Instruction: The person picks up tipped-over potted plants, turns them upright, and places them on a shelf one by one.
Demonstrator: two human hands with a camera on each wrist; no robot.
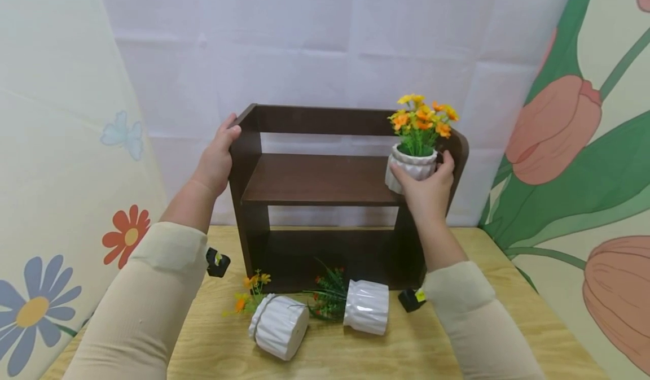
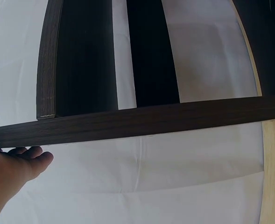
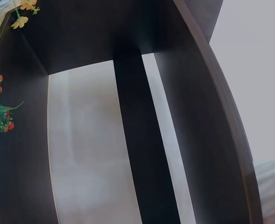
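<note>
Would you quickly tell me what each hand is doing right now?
Left hand: grips the dark shelf unit by its left side panel.
Right hand: holds the white pot of orange flowers.

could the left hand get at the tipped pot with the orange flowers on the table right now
Probably yes, once freed: the left hand grips the shelf side, and the tipped pot lies in the open below it.
</note>
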